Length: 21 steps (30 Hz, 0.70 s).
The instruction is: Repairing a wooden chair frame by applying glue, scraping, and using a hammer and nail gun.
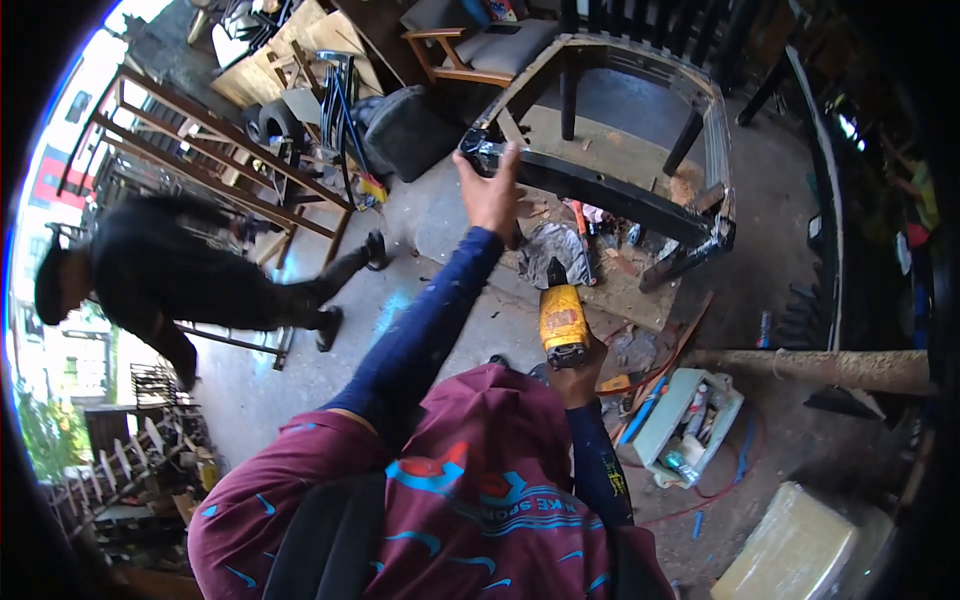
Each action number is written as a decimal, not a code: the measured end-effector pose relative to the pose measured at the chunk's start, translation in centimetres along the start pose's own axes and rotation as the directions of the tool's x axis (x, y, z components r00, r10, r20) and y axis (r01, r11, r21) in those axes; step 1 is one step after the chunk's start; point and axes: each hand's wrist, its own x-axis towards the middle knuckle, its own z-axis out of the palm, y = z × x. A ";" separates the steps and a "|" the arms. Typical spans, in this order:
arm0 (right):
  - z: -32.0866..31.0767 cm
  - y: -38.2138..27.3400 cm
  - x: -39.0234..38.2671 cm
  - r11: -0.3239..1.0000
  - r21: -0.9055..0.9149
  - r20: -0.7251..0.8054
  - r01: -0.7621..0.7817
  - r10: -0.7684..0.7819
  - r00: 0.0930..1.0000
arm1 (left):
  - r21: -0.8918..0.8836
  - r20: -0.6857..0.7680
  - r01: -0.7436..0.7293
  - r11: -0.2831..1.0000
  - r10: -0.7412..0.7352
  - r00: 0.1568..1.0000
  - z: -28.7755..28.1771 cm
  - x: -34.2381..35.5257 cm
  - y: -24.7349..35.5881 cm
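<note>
My left hand [493, 198] reaches out with thumb and fingers spread, at the near left corner of a wooden chair frame [610, 183]. Its fingertips overlap that corner in the picture; whether they touch it I cannot tell. Black paint covers the frame's near rail and legs, while its side rails show bare, worn wood. Closed round the handle of a yellow-and-black power drill [564, 322], my right hand [580, 378] is partly hidden behind the tool. The drill's black nose points away from me, toward a crumpled grey sheet [553, 252] below the frame.
An open pale toolbox [690, 425] full of tools stands at right, with a reddish hose around it. Wood scraps litter the board [640, 300] under the frame. At left a person in dark clothes [190, 262] bends near a brown wooden frame [220, 150]. Behind stands a cushioned armchair [490, 50].
</note>
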 end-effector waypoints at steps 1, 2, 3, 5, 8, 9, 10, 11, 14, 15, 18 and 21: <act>-0.1 -0.5 0.1 0.996 0.082 0.010 -0.044 0.044 0.999 | 0.064 0.036 0.016 0.998 -0.019 0.999 -1.3 -0.1 1.0; -0.1 -1.0 0.0 0.979 0.155 0.048 -0.133 0.127 0.991 | 0.328 0.101 -0.103 0.939 0.074 0.992 -3.2 1.0 3.0; -0.2 -1.2 -0.1 0.961 0.246 0.018 -0.128 0.128 0.992 | 0.564 0.174 -0.146 0.813 0.056 0.983 -5.1 1.8 5.3; -0.1 -1.4 -0.3 0.905 0.377 0.032 -0.195 0.197 0.980 | 0.716 0.320 -0.286 0.637 0.065 0.945 -7.6 4.0 10.1; 0.3 -1.2 -0.7 0.993 0.004 -0.080 0.121 -0.120 0.990 | 0.337 0.821 -0.712 0.615 0.178 0.543 -5.1 8.8 14.6; 0.6 -1.2 -0.8 0.988 -0.067 -0.080 0.137 -0.142 0.987 | 0.189 0.940 -0.801 0.569 0.131 0.316 -3.6 10.3 15.5; 0.9 -1.2 -0.7 0.989 -0.113 -0.033 0.091 -0.096 0.995 | -0.075 0.990 -0.931 0.357 0.135 -0.027 -2.3 11.4 16.0; 1.5 -1.3 -0.7 0.964 -0.209 -0.080 0.167 -0.187 0.979 | -0.057 0.998 -0.981 0.186 -0.022 -0.063 -2.0 12.0 16.4; 3.6 -1.9 -0.4 0.970 0.224 -0.115 -0.091 0.119 0.986 | -0.244 0.930 -0.969 -0.022 -0.287 -0.228 -0.7 13.0 15.5; 4.5 -2.1 -0.4 0.900 0.393 -0.112 -0.191 0.253 0.961 | -0.366 0.896 -0.930 -0.026 -0.279 -0.345 -0.5 13.2 14.9; 7.9 -2.6 -0.7 0.739 0.653 -0.150 -0.167 0.342 0.928 | -0.539 0.785 -0.842 -0.009 -0.368 -0.499 1.0 15.4 13.9; 11.8 -3.4 -1.4 0.980 0.161 -0.352 -0.117 0.168 0.921 | -0.654 0.632 -0.722 0.225 -0.361 -0.685 3.1 18.0 13.9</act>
